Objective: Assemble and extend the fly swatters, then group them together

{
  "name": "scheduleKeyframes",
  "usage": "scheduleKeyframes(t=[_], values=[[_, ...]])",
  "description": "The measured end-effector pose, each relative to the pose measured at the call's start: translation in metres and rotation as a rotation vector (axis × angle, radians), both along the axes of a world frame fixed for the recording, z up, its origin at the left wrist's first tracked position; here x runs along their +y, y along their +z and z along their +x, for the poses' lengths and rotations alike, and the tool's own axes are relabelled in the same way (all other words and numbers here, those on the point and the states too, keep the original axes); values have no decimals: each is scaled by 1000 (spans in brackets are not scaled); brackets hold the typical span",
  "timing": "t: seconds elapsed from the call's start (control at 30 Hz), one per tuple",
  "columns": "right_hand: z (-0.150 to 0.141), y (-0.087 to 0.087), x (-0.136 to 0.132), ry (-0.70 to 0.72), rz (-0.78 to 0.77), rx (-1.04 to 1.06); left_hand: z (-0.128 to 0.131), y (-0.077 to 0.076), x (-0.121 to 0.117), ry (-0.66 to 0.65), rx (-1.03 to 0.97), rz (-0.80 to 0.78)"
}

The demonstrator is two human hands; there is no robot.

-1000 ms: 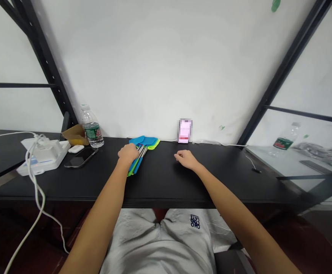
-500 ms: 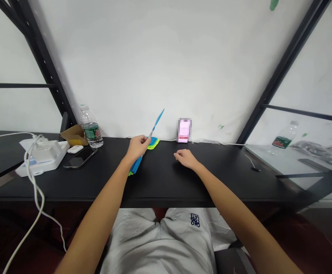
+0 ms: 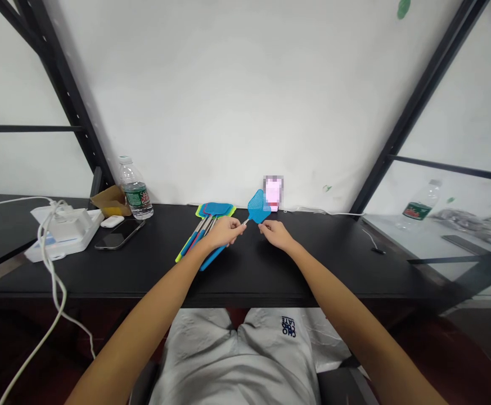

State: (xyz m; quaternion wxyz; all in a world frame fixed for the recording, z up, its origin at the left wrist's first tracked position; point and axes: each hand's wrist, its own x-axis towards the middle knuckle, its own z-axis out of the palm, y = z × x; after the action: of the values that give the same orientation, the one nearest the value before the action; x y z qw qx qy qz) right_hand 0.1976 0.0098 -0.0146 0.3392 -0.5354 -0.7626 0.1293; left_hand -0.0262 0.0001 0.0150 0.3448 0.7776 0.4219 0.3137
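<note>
My left hand (image 3: 223, 232) is closed round the handle of a blue fly swatter (image 3: 258, 207), whose head is raised and points right toward the wall. Just right of that head, my right hand (image 3: 274, 232) rests on the black table (image 3: 333, 264) with its fingers curled, its fingertips close to the swatter head; I cannot tell whether they touch it. A pile of several more fly swatters (image 3: 210, 216) in blue, green and pink lies on the table just left of my left hand.
A water bottle (image 3: 135, 188), a cardboard piece (image 3: 109, 198), a white earbud case (image 3: 112, 221), a dark phone (image 3: 120, 233) and a white charger box with cables (image 3: 62, 226) stand at the left. A pink lit screen (image 3: 273, 193) leans on the wall. Another bottle (image 3: 420, 207) lies at the right.
My left hand has lifted one blue swatter out of the pile and swung it right, toward my right hand. The right hand has barely moved.
</note>
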Motion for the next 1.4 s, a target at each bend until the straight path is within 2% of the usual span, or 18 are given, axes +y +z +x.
scheduleKeyframes(t=[0.13, 0.3, 0.47, 0.63, 0.77, 0.97, 1.4], values=[[3, 0, 5, -159, 47, 36, 6, -6, -1, -52, 35, -26], [12, 0, 9, -353, 91, 178, 8, -7, -3, -113, 58, -75], [17, 1, 12, -429, 105, 251, 10, -7, -5, -191, 54, -108], [19, 0, 14, -429, 128, 273, 11, -10, -5, -214, 79, -121], [17, 1, 12, -393, 88, 310, 12, -10, -6, -209, 98, -129], [12, 0, 9, -289, 94, 200, 12, -11, -5, -216, 98, -65], [15, 2, 9, -294, 97, 118, 15, -15, -7, -207, 79, 18]])
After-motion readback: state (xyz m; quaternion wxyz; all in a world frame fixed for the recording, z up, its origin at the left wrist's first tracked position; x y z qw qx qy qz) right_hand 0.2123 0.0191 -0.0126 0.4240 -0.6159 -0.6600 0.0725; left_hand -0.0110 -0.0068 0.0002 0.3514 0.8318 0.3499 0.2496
